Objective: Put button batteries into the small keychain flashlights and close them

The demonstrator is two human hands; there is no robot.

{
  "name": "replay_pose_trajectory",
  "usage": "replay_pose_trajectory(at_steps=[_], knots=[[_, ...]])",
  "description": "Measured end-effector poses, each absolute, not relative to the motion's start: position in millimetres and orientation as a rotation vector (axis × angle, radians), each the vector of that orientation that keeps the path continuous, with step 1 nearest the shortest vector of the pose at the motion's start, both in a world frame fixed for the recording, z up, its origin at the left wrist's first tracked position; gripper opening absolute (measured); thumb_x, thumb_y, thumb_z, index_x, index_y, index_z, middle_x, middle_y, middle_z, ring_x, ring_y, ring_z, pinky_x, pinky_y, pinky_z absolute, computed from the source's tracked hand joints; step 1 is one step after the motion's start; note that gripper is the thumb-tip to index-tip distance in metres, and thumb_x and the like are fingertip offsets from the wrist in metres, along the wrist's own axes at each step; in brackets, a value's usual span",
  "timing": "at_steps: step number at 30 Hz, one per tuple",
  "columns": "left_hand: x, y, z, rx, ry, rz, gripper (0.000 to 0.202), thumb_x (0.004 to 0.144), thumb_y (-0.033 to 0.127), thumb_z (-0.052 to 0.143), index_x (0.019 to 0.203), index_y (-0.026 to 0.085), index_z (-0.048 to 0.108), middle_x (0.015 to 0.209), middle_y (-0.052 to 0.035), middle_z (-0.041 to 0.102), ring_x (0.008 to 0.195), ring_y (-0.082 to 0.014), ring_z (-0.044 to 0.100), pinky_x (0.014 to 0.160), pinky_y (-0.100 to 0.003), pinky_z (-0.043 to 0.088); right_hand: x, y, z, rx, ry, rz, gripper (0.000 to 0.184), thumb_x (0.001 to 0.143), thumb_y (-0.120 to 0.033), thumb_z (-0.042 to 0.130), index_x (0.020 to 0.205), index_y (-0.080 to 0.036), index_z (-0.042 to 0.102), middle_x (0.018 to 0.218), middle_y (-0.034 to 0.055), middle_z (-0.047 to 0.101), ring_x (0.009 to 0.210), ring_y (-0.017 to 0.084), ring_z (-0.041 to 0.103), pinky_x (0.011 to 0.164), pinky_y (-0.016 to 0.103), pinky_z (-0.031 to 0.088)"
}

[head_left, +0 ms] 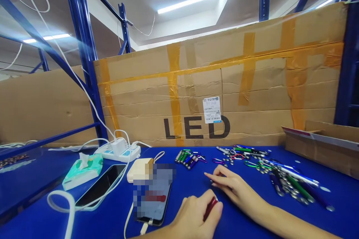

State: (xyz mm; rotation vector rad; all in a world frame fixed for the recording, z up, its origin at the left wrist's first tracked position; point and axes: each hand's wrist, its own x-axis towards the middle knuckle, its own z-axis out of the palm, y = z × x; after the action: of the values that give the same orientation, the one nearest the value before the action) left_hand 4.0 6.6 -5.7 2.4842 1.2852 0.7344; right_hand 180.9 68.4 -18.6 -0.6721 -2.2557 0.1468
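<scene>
While tight around a red torch (210, 207), left fingers (196, 203) over blue table (185, 183); right fingers (215, 177) flat, empty; cardboard (252, 93) behind.

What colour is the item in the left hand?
Red item in left hand; head view.

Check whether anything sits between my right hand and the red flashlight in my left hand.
Nothing visible does. The left hand grips the red flashlight, and the right hand rests on the blue table just beyond it.
</scene>
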Motion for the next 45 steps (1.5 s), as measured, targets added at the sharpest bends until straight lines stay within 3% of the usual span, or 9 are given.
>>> replay_pose_trajectory(at_steps=[7,12,15,19,23,31,40,45], knots=[[2,5,-7,2.448,1.274,0.769,0.019,0.091,0.032,0.035,0.082,0.023,0.049,0.056,0.0046,0.046,0.053,-0.0164,0.050,0.053,-0.024,0.029,183,69,-17,-0.783,-2.132,0.305,0.034,0.086,-0.046,0.051,0.093,-0.020,0.072,0.077,0.0059,0.064,0.069,0.016,0.059,0.064,0.026,0.047],[3,8,-4,2.220,1.313,0.923,0.017,0.091,0.026,0.037,0.077,0.022,0.047,0.064,0.0035,0.052,0.064,-0.0152,0.053,0.063,-0.022,0.038,183,61,-14,-0.927,-1.967,0.479,0.028,0.072,-0.044,0.067,0.078,-0.018,0.074,0.070,0.0042,0.067,0.061,0.015,0.058,0.056,0.026,0.045],[3,11,-3,2.180,1.265,0.989,0.017,0.090,0.024,0.039,0.074,0.021,0.045,0.071,0.0026,0.053,0.071,-0.0145,0.052,0.067,-0.021,0.038,181,57,-13,-0.987,-1.878,0.567,0.024,0.068,-0.041,0.070,0.073,-0.018,0.073,0.071,0.0043,0.069,0.063,0.017,0.060,0.059,0.027,0.047],[3,12,-6,2.176,1.227,0.946,0.017,0.090,0.025,0.039,0.074,0.021,0.044,0.062,0.0053,0.048,0.063,-0.0133,0.050,0.062,-0.020,0.037,175,50,-13,-0.958,-1.760,0.744,0.027,0.065,-0.042,0.071,0.076,-0.017,0.073,0.073,0.0051,0.071,0.068,0.019,0.063,0.064,0.029,0.050],[3,12,-7,2.191,1.194,0.939,0.018,0.089,0.024,0.040,0.071,0.021,0.043,0.062,0.0053,0.047,0.062,-0.0131,0.050,0.061,-0.021,0.036,170,43,-11,-0.835,-1.725,0.840,0.023,0.067,-0.039,0.070,0.073,-0.017,0.072,0.074,0.0041,0.070,0.069,0.017,0.063,0.066,0.028,0.050],[2,16,-9,2.190,1.186,0.968,0.015,0.087,0.024,0.042,0.073,0.020,0.045,0.060,0.0053,0.046,0.058,-0.0127,0.047,0.056,-0.020,0.035,173,37,-8,-0.796,-1.897,0.539,0.018,0.078,-0.033,0.063,0.072,-0.017,0.071,0.072,0.0033,0.065,0.064,0.013,0.057,0.057,0.024,0.044],[0,12,-12,2.290,1.152,0.987,0.014,0.087,0.022,0.045,0.077,0.019,0.055,0.073,0.0002,0.061,0.065,-0.0143,0.052,0.062,-0.022,0.037,172,31,-6,-0.712,-1.954,0.419,0.022,0.081,-0.035,0.062,0.068,-0.018,0.068,0.069,0.0031,0.065,0.063,0.013,0.059,0.060,0.025,0.047],[-1,12,-12,2.297,1.154,0.941,0.017,0.086,0.023,0.046,0.073,0.017,0.056,0.059,0.0038,0.049,0.054,-0.0119,0.042,0.050,-0.021,0.031,173,28,-5,-0.658,-1.980,0.347,0.023,0.082,-0.034,0.060,0.067,-0.018,0.067,0.067,0.0030,0.065,0.062,0.013,0.060,0.058,0.024,0.048]])
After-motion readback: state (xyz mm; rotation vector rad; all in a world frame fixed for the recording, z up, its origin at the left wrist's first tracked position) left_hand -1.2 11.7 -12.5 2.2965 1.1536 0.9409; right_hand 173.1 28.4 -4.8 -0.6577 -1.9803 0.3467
